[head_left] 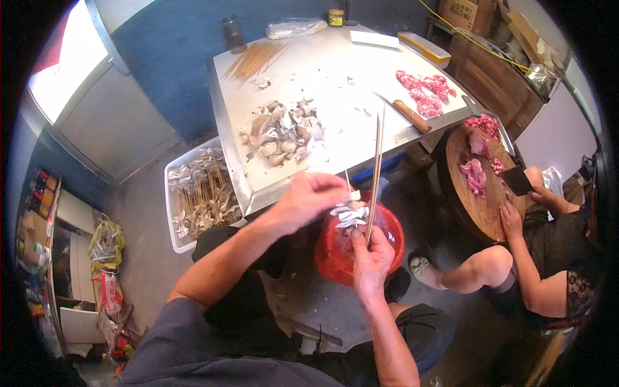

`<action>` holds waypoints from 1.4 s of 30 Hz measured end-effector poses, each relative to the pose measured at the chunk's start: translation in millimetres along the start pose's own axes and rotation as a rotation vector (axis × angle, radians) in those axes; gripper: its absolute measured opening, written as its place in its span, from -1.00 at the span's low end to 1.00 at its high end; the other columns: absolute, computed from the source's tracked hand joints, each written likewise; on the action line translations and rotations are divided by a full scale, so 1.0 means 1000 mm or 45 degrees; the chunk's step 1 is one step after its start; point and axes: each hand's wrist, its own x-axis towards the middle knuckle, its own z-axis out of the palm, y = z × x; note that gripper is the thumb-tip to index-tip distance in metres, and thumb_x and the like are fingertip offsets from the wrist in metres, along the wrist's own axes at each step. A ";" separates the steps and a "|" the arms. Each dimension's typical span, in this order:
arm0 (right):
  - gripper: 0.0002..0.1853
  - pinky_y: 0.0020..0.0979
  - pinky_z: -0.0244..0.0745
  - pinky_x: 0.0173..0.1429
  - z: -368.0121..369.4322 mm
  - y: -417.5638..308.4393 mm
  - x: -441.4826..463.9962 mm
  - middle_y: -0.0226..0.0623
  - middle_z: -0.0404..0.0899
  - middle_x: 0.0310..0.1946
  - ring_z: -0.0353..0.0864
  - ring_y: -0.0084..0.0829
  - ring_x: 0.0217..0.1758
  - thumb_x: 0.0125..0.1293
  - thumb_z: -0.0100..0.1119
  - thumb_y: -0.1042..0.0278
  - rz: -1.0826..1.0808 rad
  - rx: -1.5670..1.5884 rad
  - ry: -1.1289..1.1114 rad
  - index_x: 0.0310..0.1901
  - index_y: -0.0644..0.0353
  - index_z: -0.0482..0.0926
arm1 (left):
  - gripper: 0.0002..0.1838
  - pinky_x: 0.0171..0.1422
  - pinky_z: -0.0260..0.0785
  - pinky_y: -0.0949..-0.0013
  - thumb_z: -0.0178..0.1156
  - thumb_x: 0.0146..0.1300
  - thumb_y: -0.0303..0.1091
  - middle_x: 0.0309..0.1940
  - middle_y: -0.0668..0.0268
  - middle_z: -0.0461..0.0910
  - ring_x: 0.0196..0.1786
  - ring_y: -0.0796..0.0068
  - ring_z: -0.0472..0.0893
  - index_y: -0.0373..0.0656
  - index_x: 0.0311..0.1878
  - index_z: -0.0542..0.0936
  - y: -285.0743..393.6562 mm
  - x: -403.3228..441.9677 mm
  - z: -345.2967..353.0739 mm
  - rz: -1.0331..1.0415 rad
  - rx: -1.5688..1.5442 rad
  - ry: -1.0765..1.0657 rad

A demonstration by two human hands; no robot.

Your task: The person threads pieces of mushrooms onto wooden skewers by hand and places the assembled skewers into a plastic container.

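Mushroom pieces (350, 214) are threaded on a thin skewer above a red basin (327, 248). My right hand (373, 258) is closed round the lower end of that skewer and several bare skewers (378, 155) that point upward. At the skewer's upper part, my left hand (316, 200) pinches a pale mushroom piece. A pile of loose mushrooms (284, 132) lies on the white table (258, 177) ahead. More bare skewers (255, 60) are spread at the table's far left. Filled mushroom skewers (205, 193) fill a white bin (173, 222) at the left.
A knife (411, 116) and raw meat (425, 91) lie on the table's right side. At the right, a seated person holds a dark cleaver (518, 181) over a round chopping block (477, 209) with meat. Shelves (55, 258) stand at the far left.
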 end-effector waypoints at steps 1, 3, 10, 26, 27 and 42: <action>-0.88 -0.68 0.20 -0.42 0.001 -0.003 -0.001 -0.58 0.47 -0.51 0.29 -0.78 -0.52 0.42 0.12 0.42 0.001 0.003 -0.001 -0.15 0.26 0.59 | -0.84 -0.11 0.48 0.53 0.29 0.25 -0.45 -0.32 0.35 0.67 -0.25 0.64 0.61 -0.26 -0.12 0.66 0.005 0.003 -0.015 0.148 0.185 0.122; -0.87 -0.62 0.26 -0.35 0.002 -0.009 -0.003 -0.57 0.44 -0.50 0.33 -0.73 -0.44 0.41 0.16 0.39 0.068 0.057 -0.034 -0.20 0.28 0.59 | -0.84 -0.14 0.47 0.53 0.29 0.22 -0.46 -0.34 0.35 0.66 -0.29 0.63 0.59 -0.27 -0.14 0.66 0.014 0.011 -0.056 0.369 0.590 0.414; -0.88 -0.62 0.26 -0.37 0.009 -0.012 -0.008 -0.57 0.46 -0.51 0.34 -0.76 -0.46 0.41 0.17 0.38 0.167 0.142 -0.056 -0.22 0.25 0.59 | -0.82 -0.25 0.40 0.47 0.27 0.11 -0.46 -0.29 0.27 0.63 -0.40 0.58 0.50 -0.27 -0.20 0.68 0.013 0.006 -0.124 0.402 1.274 0.553; -0.86 -0.61 0.24 -0.43 0.035 -0.008 -0.006 -0.59 0.45 -0.57 0.32 -0.76 -0.51 0.40 0.19 0.34 0.060 0.135 -0.101 -0.22 0.25 0.60 | -0.92 -0.07 0.60 0.15 0.15 0.32 -0.42 -0.25 0.16 0.67 -0.30 0.24 0.70 -0.20 -0.18 0.54 0.024 0.003 -0.085 0.120 -0.348 0.310; -0.85 -0.61 0.23 -0.43 0.035 -0.010 -0.006 -0.59 0.45 -0.58 0.31 -0.76 -0.51 0.39 0.19 0.34 0.040 0.098 -0.112 -0.22 0.25 0.60 | -0.90 -0.07 0.58 0.19 0.16 0.31 -0.42 -0.24 0.17 0.66 -0.24 0.30 0.68 -0.22 -0.16 0.55 0.023 0.003 -0.081 0.117 -0.303 0.275; -0.84 -0.58 0.18 -0.47 0.038 -0.010 -0.005 -0.59 0.42 -0.63 0.26 -0.76 -0.55 0.39 0.18 0.34 -0.028 0.003 -0.086 -0.32 0.22 0.57 | -0.86 -0.05 0.55 0.27 0.17 0.31 -0.47 -0.15 0.14 0.65 -0.18 0.42 0.63 -0.27 -0.10 0.58 0.020 0.000 -0.060 0.266 -0.323 0.048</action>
